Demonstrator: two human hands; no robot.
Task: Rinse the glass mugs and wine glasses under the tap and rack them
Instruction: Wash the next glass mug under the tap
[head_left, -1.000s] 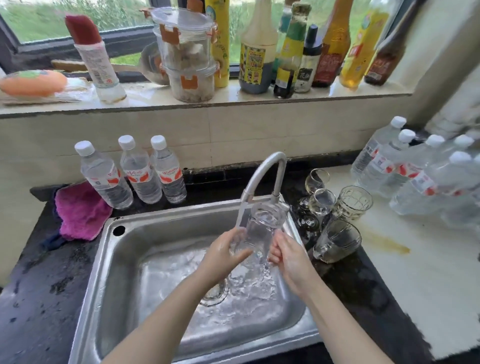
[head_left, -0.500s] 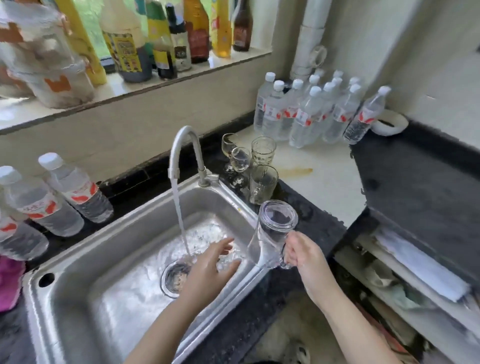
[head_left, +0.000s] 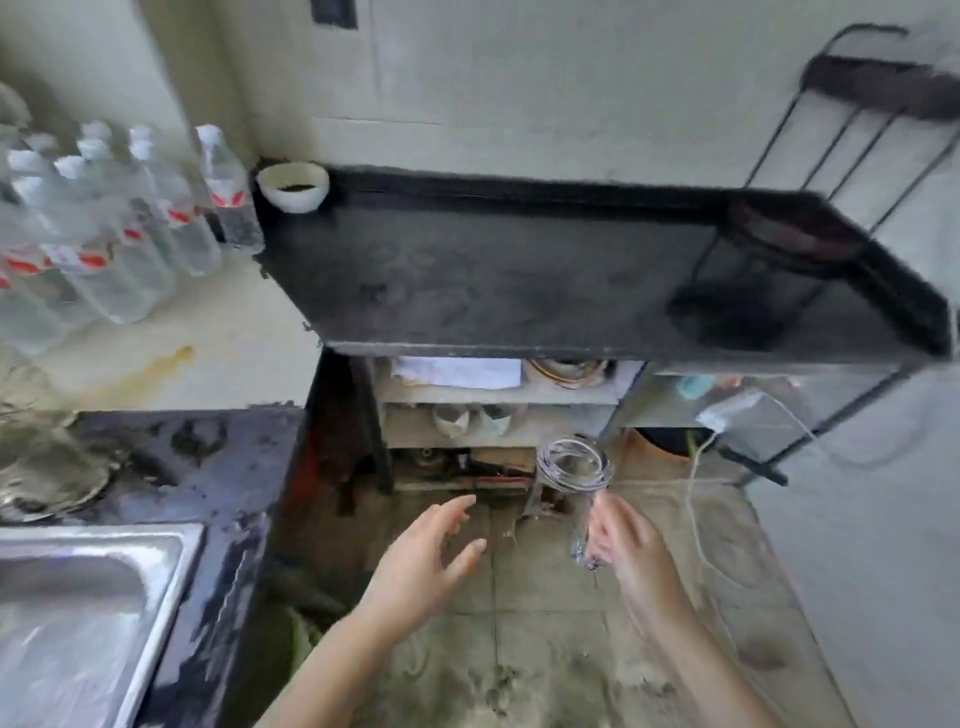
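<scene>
One cam only, on my head, wide-angle w/ bent edges, so no 2nd view to share anything. It looks fwd and steeply down, close over my forearms. Sink (head_left: 93, 597) corner sits at 8 o'clock, black counter (head_left: 519, 270) at 12, water bottles (head_left: 119, 234) at 10, tiled floor (head_left: 545, 649) at 6. Wire rack (head_left: 852, 130) at 2, against the wall.
</scene>
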